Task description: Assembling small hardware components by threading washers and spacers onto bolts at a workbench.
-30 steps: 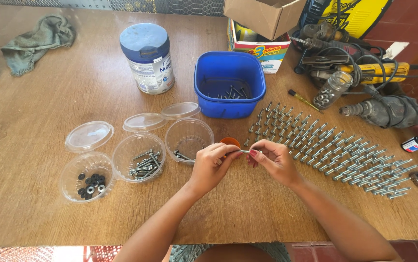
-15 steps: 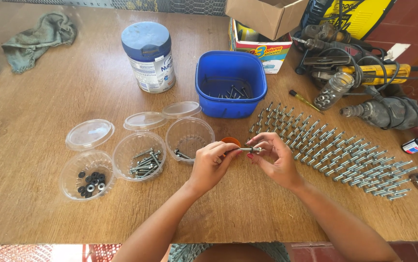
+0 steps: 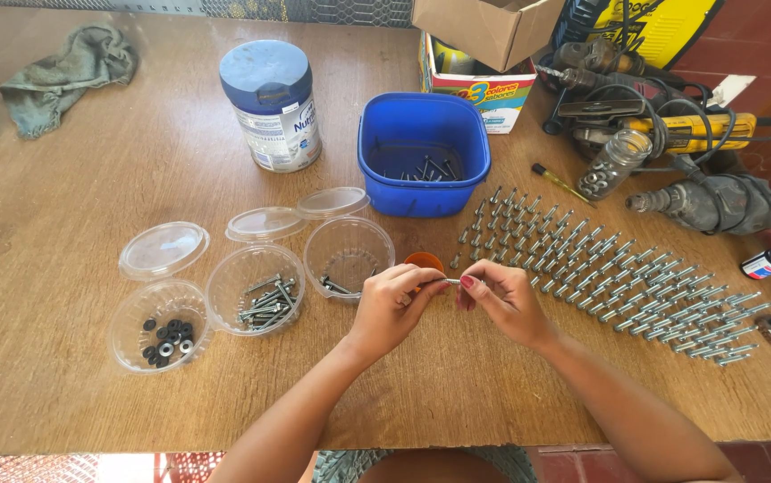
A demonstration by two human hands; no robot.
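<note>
Both hands over the near middle of the wooden table (image 3: 72, 179), meeting on one small bolt (image 3: 450, 282). Left hand (image 3: 391, 306) pinched shut on one end, right hand (image 3: 500, 300) pinched on the other, bolt level between the fingertips. Compared with half a second ago: hands drawn a touch closer, bolt shorter in view, mostly hidden by fingers. Orange cap (image 3: 424, 263) just behind the left fingertips. Rows of assembled bolts (image 3: 609, 268) to the right, unchanged. Clear cup of screws (image 3: 256, 291), blue tub (image 3: 424, 152) where they were.
</note>
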